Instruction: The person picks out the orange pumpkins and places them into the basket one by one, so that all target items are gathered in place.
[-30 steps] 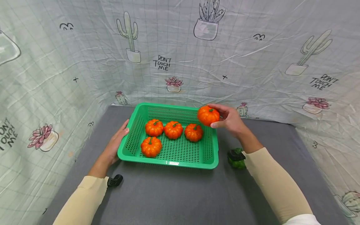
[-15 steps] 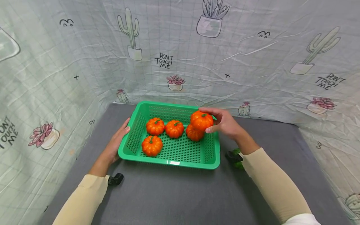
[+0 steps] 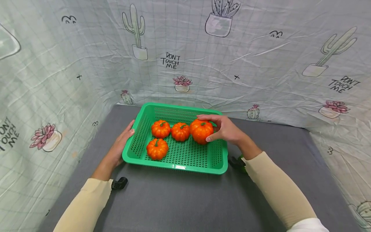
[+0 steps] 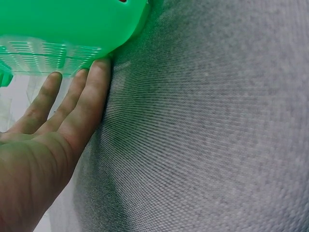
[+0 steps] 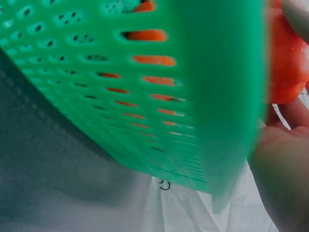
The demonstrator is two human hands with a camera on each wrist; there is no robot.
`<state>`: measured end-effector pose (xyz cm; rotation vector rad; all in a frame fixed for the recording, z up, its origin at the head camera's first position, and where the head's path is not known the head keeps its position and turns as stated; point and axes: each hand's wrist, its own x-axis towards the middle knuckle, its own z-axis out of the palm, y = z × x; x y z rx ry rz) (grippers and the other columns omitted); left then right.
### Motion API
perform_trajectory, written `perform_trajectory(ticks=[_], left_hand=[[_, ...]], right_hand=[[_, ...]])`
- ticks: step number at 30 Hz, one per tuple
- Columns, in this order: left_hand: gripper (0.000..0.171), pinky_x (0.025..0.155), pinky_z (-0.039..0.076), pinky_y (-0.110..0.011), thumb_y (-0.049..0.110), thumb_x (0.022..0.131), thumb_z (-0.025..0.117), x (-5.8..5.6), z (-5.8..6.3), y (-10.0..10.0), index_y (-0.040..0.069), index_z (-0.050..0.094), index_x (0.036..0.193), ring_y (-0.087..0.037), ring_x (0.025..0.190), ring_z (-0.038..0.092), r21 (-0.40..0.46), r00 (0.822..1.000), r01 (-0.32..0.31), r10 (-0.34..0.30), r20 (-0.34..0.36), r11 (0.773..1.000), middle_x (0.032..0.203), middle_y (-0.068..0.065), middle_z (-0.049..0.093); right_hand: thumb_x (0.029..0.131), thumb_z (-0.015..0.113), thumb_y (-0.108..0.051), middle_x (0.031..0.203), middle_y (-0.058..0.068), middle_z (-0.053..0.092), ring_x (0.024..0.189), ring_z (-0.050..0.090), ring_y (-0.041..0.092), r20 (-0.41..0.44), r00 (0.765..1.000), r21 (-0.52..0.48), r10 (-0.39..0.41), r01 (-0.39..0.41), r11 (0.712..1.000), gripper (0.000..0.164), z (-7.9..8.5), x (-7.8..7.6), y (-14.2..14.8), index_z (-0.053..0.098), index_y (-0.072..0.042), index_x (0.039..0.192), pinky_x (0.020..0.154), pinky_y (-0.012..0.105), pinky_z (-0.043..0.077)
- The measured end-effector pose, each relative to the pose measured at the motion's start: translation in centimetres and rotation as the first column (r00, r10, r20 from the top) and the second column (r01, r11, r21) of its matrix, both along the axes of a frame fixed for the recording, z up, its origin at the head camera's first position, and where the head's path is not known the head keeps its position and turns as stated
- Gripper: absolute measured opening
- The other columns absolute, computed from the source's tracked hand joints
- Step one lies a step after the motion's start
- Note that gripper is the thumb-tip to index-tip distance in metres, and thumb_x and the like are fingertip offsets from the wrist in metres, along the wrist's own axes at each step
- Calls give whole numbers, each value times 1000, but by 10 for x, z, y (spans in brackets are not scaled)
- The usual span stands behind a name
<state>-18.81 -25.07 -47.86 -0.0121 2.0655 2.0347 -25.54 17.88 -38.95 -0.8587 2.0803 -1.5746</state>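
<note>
My right hand (image 3: 224,129) grips a small orange pumpkin (image 3: 200,130) with a green stem, thumb on the near side and fingers over the far side. It is over the right part of a green perforated plastic basket (image 3: 162,165), overlapping another pumpkin beneath it. In the right wrist view, the held pumpkin (image 5: 288,58) shows beyond the basket's rim. My left hand (image 3: 119,146) touches the basket's left side; in the left wrist view, its straight fingers (image 4: 89,99) lie against the outer wall, under the rim. More pumpkins (image 3: 160,129) sit inside the basket, one of them (image 3: 157,149) nearer the front.
A green object (image 3: 242,164) lies on the grey table (image 3: 174,203) right of the basket, mostly hidden by my right wrist and its black strap. Behind the table and along its sides hangs a pale cloth (image 3: 203,64) printed with cacti.
My right hand has carried the pumpkin left and lower, from the basket's back right corner to over the rightmost pumpkin. The left hand has stayed at the basket's side.
</note>
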Motion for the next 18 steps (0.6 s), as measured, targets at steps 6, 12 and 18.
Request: perform_trajectory(ticks=[6, 12, 18], left_hand=[[59, 93, 52, -21, 49, 112, 34, 0, 1, 1, 48, 10, 166, -16, 132, 43, 10, 1000, -1, 1, -1, 1000, 177, -4, 7], [59, 93, 52, -22, 47, 112, 34, 0, 2, 1, 46, 10, 166, -13, 128, 47, 16, 1000, 3, -3, -9, 1000, 177, -6, 8], [59, 93, 53, -23, 47, 112, 34, 0, 2, 0, 46, 10, 166, -12, 127, 48, 14, 1000, 4, -4, -6, 1000, 177, -6, 8]], right_hand=[[75, 83, 12, 161, 25, 43, 149, 39, 38, -3, 999, 14, 34, -34, 999, 76, -2, 0, -4, 55, 4, 146, 100, 27, 55], [75, 83, 11, 159, 21, 46, 150, 37, 38, -2, 998, 44, 64, -64, 997, 74, -3, 0, -7, 57, 3, 145, 102, 28, 55], [75, 82, 14, 162, 21, 44, 152, 37, 38, 32, 994, 63, 107, -109, 992, 76, -6, 0, -12, 57, 2, 145, 104, 27, 52]])
